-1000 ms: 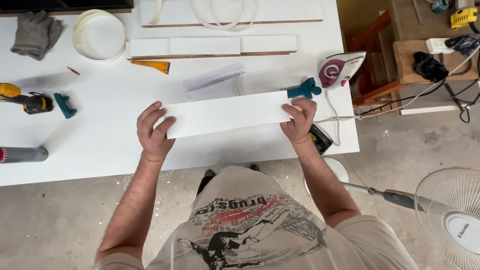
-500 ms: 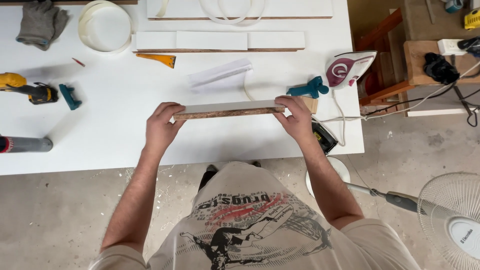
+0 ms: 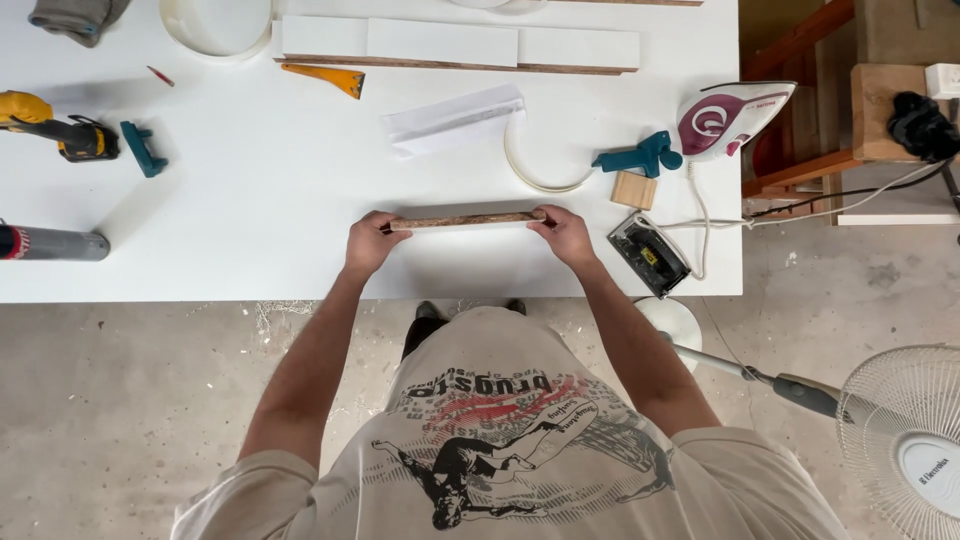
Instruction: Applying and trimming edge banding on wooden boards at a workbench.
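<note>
Board (image 3: 466, 220) on edge on white table (image 3: 250, 230), gripped by left hand (image 3: 372, 243), right hand (image 3: 565, 235).

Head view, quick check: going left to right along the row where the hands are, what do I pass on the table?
Grey cylinder → left hand → board on edge, held between both hands → right hand → small black device near the table's right edge.

glove (image 3: 75, 17): cut by top edge | fan (image 3: 905, 440): cut by right edge
</note>
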